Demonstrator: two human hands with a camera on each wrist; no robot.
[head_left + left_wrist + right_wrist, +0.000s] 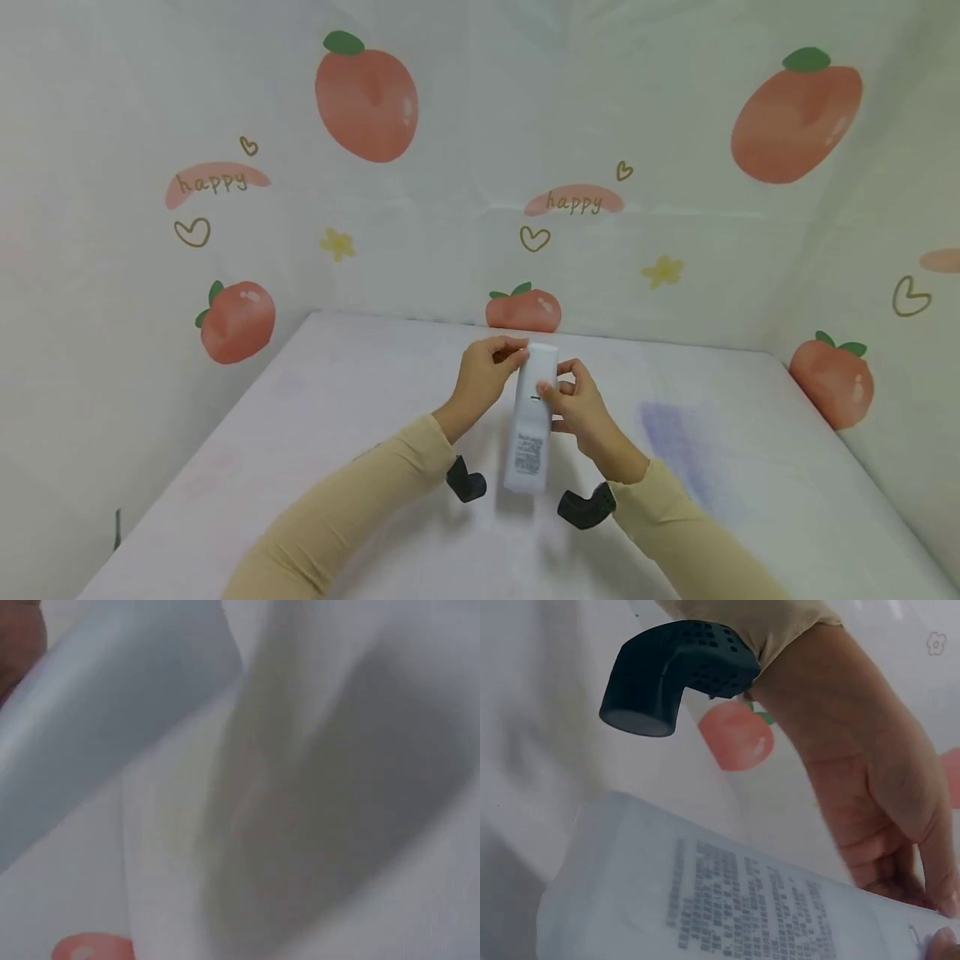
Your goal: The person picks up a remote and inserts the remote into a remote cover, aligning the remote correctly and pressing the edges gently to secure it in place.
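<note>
- Head view: a white bottle (531, 421) is held up over the white table (315, 433), about in the middle, btwn both hands.
- Its long side runs near-far: cap end points away at the back wall, flat bottom end points back at the person.
- The bottle has a block of small grey print near its bottom end, too tiny to read.
- Left hand (483, 379) pinches the cap end w/ fingertips and thumb.
- Right hand (577, 408) grips the middle of the bottle from the right side, fingers curled on it.
- Both arms wear tan sleeves (360, 508); a black cam (465, 481) sits under each wrist.
- The wall cloth (675, 133) shows peaches, hearts, yellow flowers and the word "happy" twice.
- Left wrist view: all blurry. Just white and grey shapes, and a bit of red peach (91, 948) at the bottom. Can't tell the grip here.
- Right wrist view: the bottle (727, 900) lies across the bottom of the pic, very close.
- Its label has rows of small grey print, too blurry to read.
- The other hand (870, 787) reaches down to the bottle at the right; its fingertips touch it.
- A black cam (671, 671) sits on that wrist, by the tan cuff.
</note>
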